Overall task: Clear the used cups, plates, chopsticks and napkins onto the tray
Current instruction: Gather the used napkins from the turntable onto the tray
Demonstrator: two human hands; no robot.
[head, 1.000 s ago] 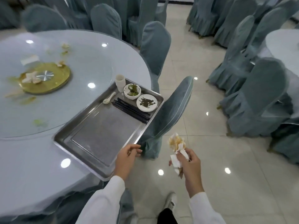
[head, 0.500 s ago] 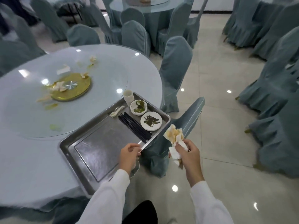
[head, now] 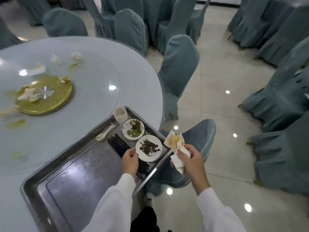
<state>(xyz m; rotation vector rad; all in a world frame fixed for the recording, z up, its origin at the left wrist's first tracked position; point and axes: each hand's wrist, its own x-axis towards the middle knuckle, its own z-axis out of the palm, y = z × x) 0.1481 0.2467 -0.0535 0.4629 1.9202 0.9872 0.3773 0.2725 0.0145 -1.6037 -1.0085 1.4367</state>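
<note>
where the round table fills the left of the view, crumpled napkins lie on and around a gold disc at the centre of its glass turntable, with more scraps and greenish smears nearby. just right of these, a metal tray sits on the table's near edge, one corner overhanging toward the floor. along the tray's far end, from left to right: a white spoon, a bundle of black chopsticks, a pale cup standing upright in the corner, a small bowl with green residue, and a flat plate smeared dark. the left hand, in a white sleeve, hangs over the chopsticks with its fingertips at the plate's near-left rim; whether it pinches the rim or only touches it cannot be told. just beyond the tray's right edge, the right hand is curled around a wad of stained napkins, held above a covered chair. further right, more covered chairs stand on the glossy tiled floor.
</note>
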